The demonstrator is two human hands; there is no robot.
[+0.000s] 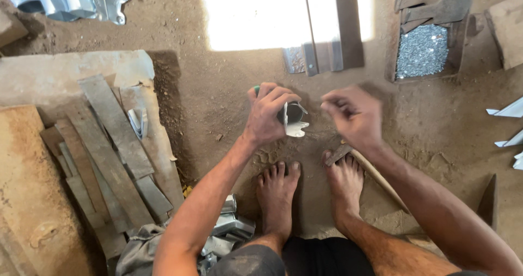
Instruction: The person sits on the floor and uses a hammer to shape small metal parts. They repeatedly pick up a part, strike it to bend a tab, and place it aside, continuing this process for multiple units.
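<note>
**Sheet-metal piece held over the dirt floor, free hand pinched beside it**

The person squats barefoot on a packed dirt floor (218,107). The left hand (268,114) is closed around a small bent sheet-metal piece (294,121), fingers wrapped over its top, with a bit of green showing behind the knuckles. The piece sits just above the ground, a little beyond the left foot (278,191), its pale cut tabs pointing right. The right hand (353,114) hovers just right of the piece, not touching it; it is blurred, fingertips drawn together as if pinching something small, though whether it holds anything cannot be told.

A wooden handle (376,175) lies under the right foot (343,186), running toward the near right. Far right stands a wooden tray of small grey metal bits (422,50). To the left, flat metal strips (109,145) lie on a board, and shiny folded parts (229,230) are heaped by the left knee. Long metal bars (327,31) lie at the far side in a bright patch of sunlight.

As a judgement: working this piece well calls for a firm, steady left grip so the thin metal does not twist, with fingers clear of the cut edges, which look sharp. The right hand should approach squarely at the open tabs, not from an angle.
</note>
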